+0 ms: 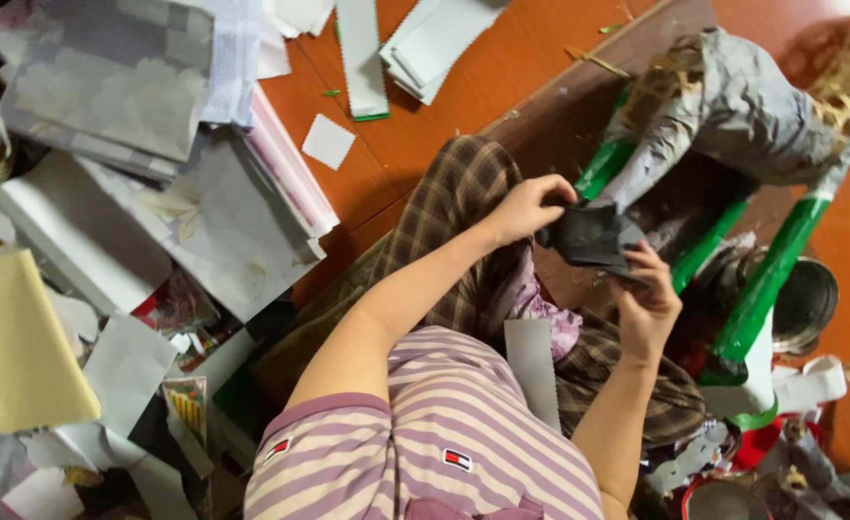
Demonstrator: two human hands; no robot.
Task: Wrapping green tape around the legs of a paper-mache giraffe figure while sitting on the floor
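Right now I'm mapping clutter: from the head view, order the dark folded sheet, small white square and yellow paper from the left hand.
1. dark folded sheet, held in the left hand.
2. small white square, on the orange floor.
3. yellow paper, far edge.

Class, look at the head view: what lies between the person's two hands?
In the head view, a dark grey crumpled sheet spans the gap, gripped by the left hand and the right hand.
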